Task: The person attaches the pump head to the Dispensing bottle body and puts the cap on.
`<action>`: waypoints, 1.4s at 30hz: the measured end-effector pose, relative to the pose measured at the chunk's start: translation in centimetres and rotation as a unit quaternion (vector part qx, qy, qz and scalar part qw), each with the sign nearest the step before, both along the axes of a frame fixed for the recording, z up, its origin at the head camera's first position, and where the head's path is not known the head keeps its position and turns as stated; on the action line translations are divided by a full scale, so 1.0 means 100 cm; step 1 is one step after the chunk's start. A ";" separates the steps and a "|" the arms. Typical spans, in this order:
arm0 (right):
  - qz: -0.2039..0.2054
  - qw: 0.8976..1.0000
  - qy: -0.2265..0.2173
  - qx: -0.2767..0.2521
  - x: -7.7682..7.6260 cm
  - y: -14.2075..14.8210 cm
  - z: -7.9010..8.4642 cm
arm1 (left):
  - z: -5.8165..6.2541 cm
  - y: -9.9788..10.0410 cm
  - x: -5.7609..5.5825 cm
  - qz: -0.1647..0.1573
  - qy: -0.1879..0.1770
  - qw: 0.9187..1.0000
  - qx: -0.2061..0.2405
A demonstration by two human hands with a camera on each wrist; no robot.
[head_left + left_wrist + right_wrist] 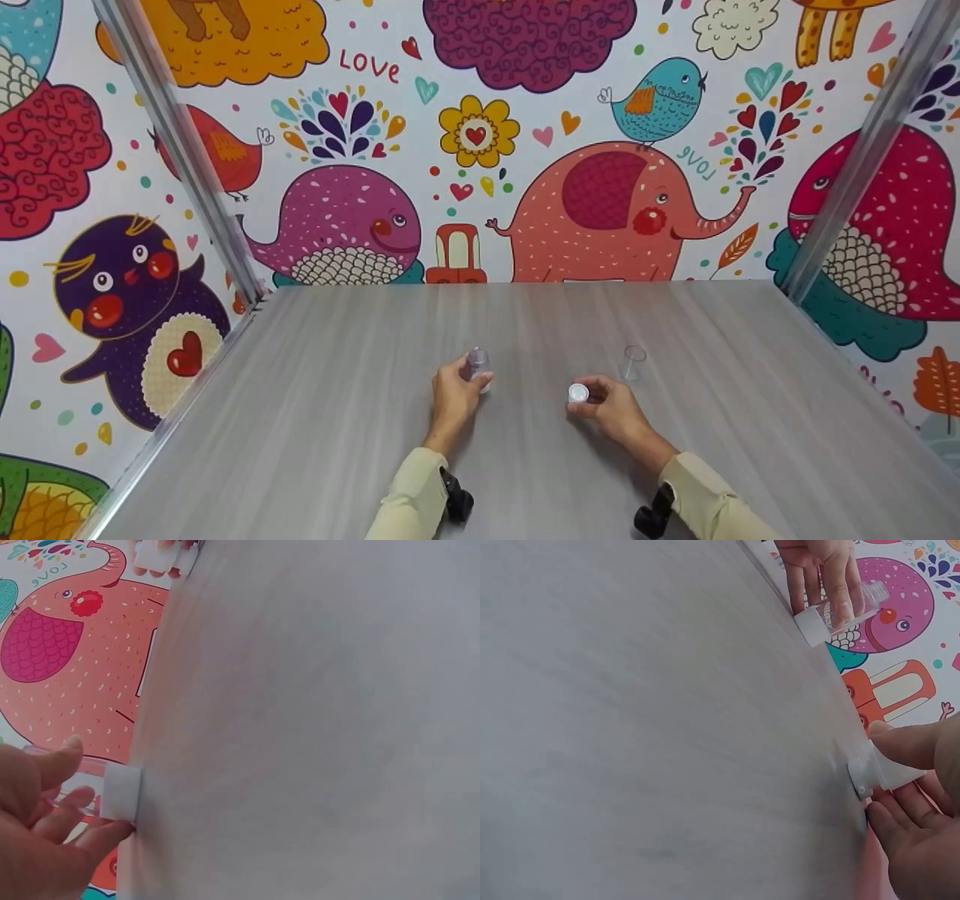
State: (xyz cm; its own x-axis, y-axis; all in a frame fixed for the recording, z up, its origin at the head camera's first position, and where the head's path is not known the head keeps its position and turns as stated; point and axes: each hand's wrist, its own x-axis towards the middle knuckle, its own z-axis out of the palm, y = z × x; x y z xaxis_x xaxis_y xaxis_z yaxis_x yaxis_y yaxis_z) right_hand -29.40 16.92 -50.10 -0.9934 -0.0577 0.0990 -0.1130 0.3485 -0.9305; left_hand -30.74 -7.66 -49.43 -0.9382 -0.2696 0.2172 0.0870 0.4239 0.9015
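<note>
My left hand (pixel 454 396) grips a small clear bottle (pixel 478 361) upright, thumb on one side and fingers on the other. Its threaded neck is uncovered at the top, and a white band (pixel 121 793) surrounds its foot, close over the table. To the right, my right hand (pixel 616 411) pinches a white cap (pixel 577 394) between thumb and fingers, its round face turned toward the head camera. From the right wrist, the cap (pixel 881 766) looks partly translucent, and my fingers hide some of it. The two hands are apart.
Just behind my right hand stands a clear cup (pixel 634 366) with a thin round rim. The grey wood-grain table (pixel 337 375) ends at a wall (pixel 480 195) of cartoon animals. Metal posts (pixel 187 150) rise at both back corners.
</note>
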 end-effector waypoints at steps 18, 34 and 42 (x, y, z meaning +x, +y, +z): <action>-0.022 1.000 0.000 -0.004 0.000 -0.007 0.008 | 0.000 0.001 0.001 0.002 -0.013 1.000 0.011; -0.011 1.000 0.020 0.007 0.001 -0.018 0.017 | 0.000 0.000 0.001 0.011 -0.014 1.000 -0.005; -0.028 0.999 0.023 -0.009 0.002 -0.023 0.021 | 0.000 0.002 0.002 0.013 -0.025 1.000 -0.006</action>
